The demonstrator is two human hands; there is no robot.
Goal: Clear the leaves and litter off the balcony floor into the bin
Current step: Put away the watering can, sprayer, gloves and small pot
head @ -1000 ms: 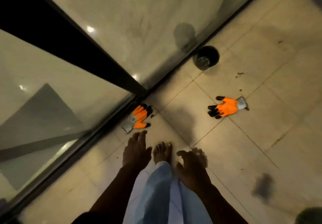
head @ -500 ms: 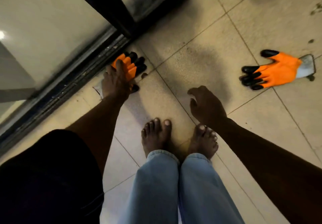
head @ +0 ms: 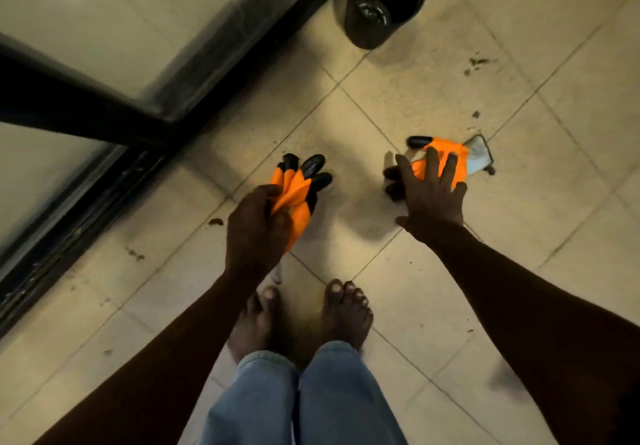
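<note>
My left hand [head: 256, 226] is curled round the first glove [head: 298, 188], bunching its orange palm in my fist, while its black-tipped fingers stick out towards the bin [head: 353, 32]. My right hand [head: 433, 202] is spread wide, fingers straight, over the second glove [head: 443, 146]. That glove lies flat on the floor [head: 415, 98], on my side of the bin and off to its right. I cannot tell whether my fingertips press on it or only hang above it.

The bin is black and round and stands close by the dark door frame [head: 104, 126]. The litter is small dark crumbs and shreds of leaf, scattered thinly over the pale tiles. One cluster [head: 478, 62] lies just right of the bin, and a single speck [head: 476, 114] sits nearer me than that. A brown scrap [head: 215, 222] lies well away from the bin, beside my left hand, and more bits [head: 135, 254] lie farther off still along the frame.
</note>
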